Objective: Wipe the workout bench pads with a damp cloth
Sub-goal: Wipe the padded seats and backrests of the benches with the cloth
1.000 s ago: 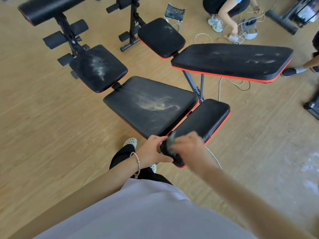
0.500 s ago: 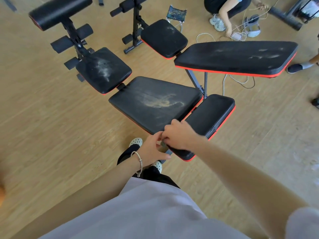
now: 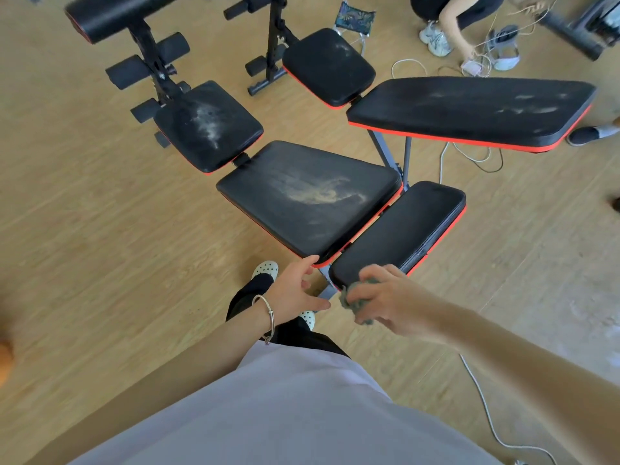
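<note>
We look down on 2 black workout benches with red trim standing on a wood floor (image 3: 84,213). Our right hand (image 3: 391,302) holds a crumpled grey-green cloth (image 3: 357,302); its fingers (image 3: 369,275) curl around the cloth and pinch it, and the cloth sits at the near end of the small pad (image 3: 402,229), touching or just off its edge — motion blur keeps us from telling which. This small pad looks clean and dark.

Our left hand (image 3: 295,293), with a thin bracelet (image 3: 266,315) on the wrist, is empty. Its fingers (image 3: 307,265) are spread loosely, the upper ones touching the near corner of the large middle pad (image 3: 285,209), the thumb pointing toward the grey frame tube (image 3: 327,290) below.

That middle pad carries a tan dusty smear near its centre. Beyond it, the square seat pad (image 3: 188,129) shows white powdery streaks. The second bench's long pad (image 3: 469,112) at the upper right has faint pale smudges, and its seat pad (image 3: 328,67) has a small one.

A white cable (image 3: 486,411) trails over the floor at lower right. Another person (image 3: 459,18) crouches at the top edge.
</note>
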